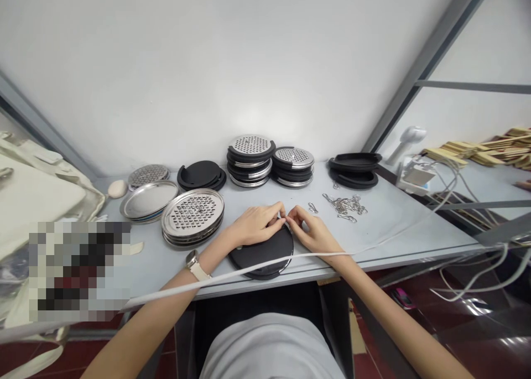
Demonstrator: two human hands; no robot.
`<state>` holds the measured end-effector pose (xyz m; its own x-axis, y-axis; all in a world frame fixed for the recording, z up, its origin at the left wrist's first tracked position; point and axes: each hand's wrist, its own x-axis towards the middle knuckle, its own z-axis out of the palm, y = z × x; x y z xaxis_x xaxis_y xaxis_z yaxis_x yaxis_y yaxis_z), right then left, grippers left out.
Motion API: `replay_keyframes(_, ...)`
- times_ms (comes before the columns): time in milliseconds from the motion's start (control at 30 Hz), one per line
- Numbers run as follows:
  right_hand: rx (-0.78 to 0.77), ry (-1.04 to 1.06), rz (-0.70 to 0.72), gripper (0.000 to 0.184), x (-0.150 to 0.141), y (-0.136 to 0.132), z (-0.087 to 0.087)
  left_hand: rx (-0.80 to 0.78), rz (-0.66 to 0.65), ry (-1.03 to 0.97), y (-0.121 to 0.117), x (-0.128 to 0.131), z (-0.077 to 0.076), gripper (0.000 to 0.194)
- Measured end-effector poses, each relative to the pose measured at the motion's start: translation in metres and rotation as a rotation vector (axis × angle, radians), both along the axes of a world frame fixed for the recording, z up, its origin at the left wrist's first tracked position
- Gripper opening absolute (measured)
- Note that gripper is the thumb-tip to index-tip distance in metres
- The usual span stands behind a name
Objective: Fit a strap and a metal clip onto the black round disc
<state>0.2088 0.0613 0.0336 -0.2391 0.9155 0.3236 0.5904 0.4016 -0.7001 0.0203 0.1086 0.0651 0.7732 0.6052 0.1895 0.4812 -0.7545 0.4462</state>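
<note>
A round black disc (263, 260) with a strip of shiny metal on its right rim lies at the table's front edge. My left hand (259, 224) reaches over the disc's upper part, thumb and fingers closed in a pinch. My right hand (309, 229) is beside the disc's right rim, its fingertips pinched together and meeting those of the left. Whatever sits between the fingertips is too small to make out. Just beyond the right hand are a single wire clip (312, 208) and a loose pile of silvery wire clips (346, 204).
Round metal grater plates (193, 216) and plain metal discs (151, 200) are stacked left. Behind stand black-rimmed grater stacks (251, 160), (293, 166) and black holders (202, 175), (354, 170). A white cable (249, 269) crosses over both forearms. Yellowish wooden pieces (489, 149) lie far right.
</note>
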Motion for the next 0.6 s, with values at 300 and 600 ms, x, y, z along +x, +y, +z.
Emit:
replay_keyframes(300,0.001,-0.016,0.037,0.017,-0.0009,-0.003,0.0024,0.012,-0.079,-0.102,0.0029,0.0004,-0.0033,0.014)
replay_keyframes(600,0.146,-0.064,0.025,0.015,-0.0013,-0.0011,0.0027,-0.059,-0.04,-0.167,0.0047,0.0009,-0.0051,0.01)
